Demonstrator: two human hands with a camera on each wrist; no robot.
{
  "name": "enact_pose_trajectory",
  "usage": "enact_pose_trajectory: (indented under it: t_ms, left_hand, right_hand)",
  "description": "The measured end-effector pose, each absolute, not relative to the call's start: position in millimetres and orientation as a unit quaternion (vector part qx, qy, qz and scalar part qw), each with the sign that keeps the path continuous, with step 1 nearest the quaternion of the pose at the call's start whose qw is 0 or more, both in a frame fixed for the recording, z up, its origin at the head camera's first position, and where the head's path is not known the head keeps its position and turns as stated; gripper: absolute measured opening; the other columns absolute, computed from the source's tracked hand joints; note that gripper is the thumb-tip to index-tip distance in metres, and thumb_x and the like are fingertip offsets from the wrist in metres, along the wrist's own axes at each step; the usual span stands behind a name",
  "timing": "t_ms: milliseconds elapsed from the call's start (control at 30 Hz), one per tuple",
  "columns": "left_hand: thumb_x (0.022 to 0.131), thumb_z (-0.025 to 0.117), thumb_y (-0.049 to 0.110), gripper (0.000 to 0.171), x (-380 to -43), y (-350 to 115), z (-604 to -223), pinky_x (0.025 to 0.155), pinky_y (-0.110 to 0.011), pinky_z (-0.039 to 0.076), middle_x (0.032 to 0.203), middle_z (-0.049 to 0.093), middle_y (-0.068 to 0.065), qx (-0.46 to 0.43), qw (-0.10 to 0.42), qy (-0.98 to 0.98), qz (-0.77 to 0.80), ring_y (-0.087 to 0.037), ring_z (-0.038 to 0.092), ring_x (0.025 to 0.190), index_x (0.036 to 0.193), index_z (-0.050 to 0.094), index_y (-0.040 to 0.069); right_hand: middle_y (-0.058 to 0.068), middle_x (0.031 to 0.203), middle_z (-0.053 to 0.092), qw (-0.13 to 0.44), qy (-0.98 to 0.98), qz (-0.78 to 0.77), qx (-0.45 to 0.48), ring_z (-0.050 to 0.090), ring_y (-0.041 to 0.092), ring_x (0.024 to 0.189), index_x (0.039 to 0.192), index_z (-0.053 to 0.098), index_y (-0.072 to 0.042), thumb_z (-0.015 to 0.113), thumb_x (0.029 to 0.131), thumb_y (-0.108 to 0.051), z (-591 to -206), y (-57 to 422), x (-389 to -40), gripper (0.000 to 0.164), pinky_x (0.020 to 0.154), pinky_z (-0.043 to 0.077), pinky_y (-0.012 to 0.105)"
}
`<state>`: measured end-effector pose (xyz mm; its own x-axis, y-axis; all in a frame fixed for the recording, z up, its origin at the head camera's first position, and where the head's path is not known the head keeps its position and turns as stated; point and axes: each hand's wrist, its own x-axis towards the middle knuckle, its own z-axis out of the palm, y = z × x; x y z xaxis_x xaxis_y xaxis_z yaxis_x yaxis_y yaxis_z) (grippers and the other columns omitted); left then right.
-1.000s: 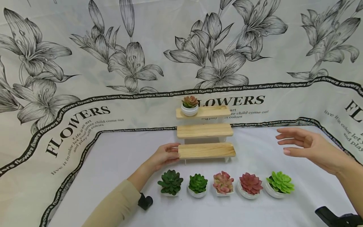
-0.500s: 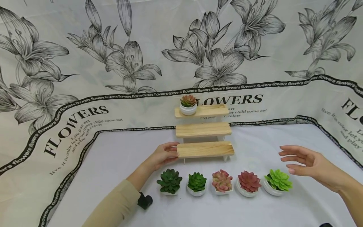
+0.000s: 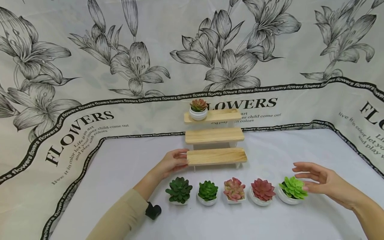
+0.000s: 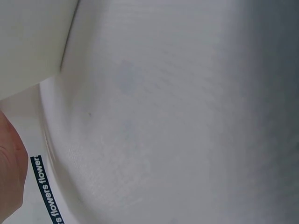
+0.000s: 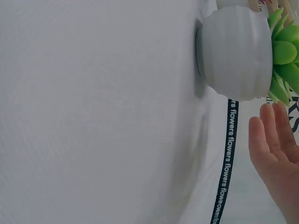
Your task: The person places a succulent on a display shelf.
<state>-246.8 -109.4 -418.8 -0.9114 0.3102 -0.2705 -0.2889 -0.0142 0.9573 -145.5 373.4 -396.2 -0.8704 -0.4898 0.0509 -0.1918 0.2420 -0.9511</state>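
Note:
A three-tier wooden display stand (image 3: pixel 216 156) stands at the back of the table. My left hand (image 3: pixel 171 163) holds the left end of its lowest board; part of that hand shows at the left edge of the left wrist view. My right hand (image 3: pixel 327 181) hovers at the right side of a bright green succulent (image 3: pixel 293 188) in a round white pot (image 5: pixel 238 53), its fingers extended and apart from the pot. In the head view the thumb overlaps the leaves, and I cannot tell whether it touches them. A reddish-green succulent (image 3: pixel 198 110) in a white pot sits on the left of the top board.
In front of the stand, a dark green succulent (image 3: pixel 179 190), a mid-green one (image 3: pixel 208 191), a pink one (image 3: pixel 234 190) and a red one (image 3: pixel 262 190) form a row with the bright green one. White cloth (image 3: pixel 120 173) covers the table. Flower-printed fabric (image 3: pixel 144 73) hangs behind.
My right hand has come down from the upper right to beside the bright green succulent. My left hand has stayed on the lowest board. The whole scene has shifted slightly in view.

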Motion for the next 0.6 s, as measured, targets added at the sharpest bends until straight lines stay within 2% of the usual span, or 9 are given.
enact_pose_trajectory:
  t_ms: [267, 600]
  left_hand:
    - [0.085, 0.058, -0.008, 0.052, -246.4, -109.4, -418.5, 0.085, -0.032, 0.054, 0.123, 0.052, -0.020, 0.004, 0.209, 0.671, 0.711, -0.017, 0.059, 0.091, 0.135, 0.045, 0.000]
    - [0.085, 0.058, -0.008, 0.052, -247.0, -109.5, -419.4, 0.083, -0.031, 0.055, 0.121, 0.052, -0.019, 0.003, 0.207, 0.672, 0.712, -0.016, 0.059, 0.088, 0.134, 0.046, 0.000]
  right_hand:
    - [-0.016, 0.130, 0.049, 0.181, 0.781, -0.572, -0.176, 0.048, -0.002, 0.111, 0.142, 0.026, 0.002, 0.053, 0.087, 0.009, -403.8, 378.4, -144.2, 0.061, 0.081, 0.050, 0.022]
    - [-0.017, 0.133, 0.048, 0.222, 0.762, -0.575, -0.199, 0.043, -0.007, 0.115, 0.140, 0.030, 0.004, 0.055, 0.085, 0.010, -409.1, 377.0, -144.4, 0.061, 0.085, 0.046, 0.018]
